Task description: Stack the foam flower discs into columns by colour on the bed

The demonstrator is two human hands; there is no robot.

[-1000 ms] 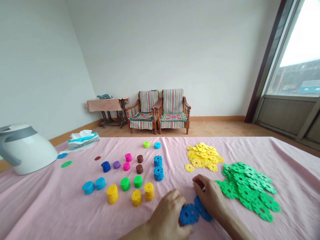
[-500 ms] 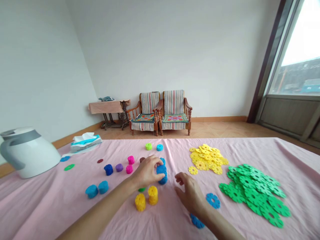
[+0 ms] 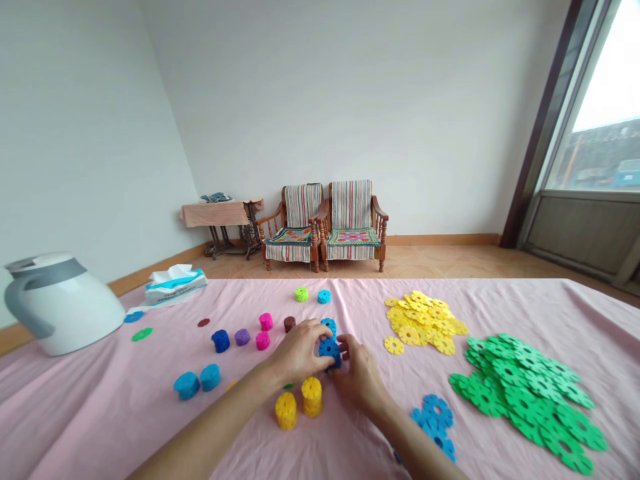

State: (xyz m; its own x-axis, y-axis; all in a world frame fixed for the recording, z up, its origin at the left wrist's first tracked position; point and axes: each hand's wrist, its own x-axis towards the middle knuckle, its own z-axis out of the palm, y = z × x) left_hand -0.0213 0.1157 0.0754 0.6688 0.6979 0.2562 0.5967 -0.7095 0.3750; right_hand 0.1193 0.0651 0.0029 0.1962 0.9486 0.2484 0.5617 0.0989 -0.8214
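Head view looks down across a pink sheet (image 3: pixel 505 300) with both of the person's hands meeting near its middle. The left hand (image 3: pixel 299 353) is closed on a stack of blue plastic snowflake discs (image 3: pixel 330 349), its fingers curled over the near side. The right hand (image 3: pixel 357 375) grips the same stack from the opposite side, fingers bent against it. The stack sits between the hands, partly hidden, so its disc count cannot be told.

Just below the hands stand two yellow disc stacks (image 3: pixel 299 403), and a sliver of green disc (image 3: pixel 289 386) shows under the left wrist. A small brown stack (image 3: pixel 289 324) sits just beyond the left hand, near two pink stacks (image 3: pixel 265 331), a purple stack (image 3: pixel 243 337) and a dark blue stack (image 3: pixel 221 341). Two squat light blue stacks (image 3: pixel 199 379) lie further left.

To the right, a loose heap of yellow discs (image 3: pixel 423 321) and a larger heap of green discs (image 3: pixel 523 400) spread over the sheet, with a few blue discs (image 3: pixel 434 420) near the right forearm. A white electric kettle (image 3: pixel 63 305) and a tissue box (image 3: pixel 175 285) stand at the far left.
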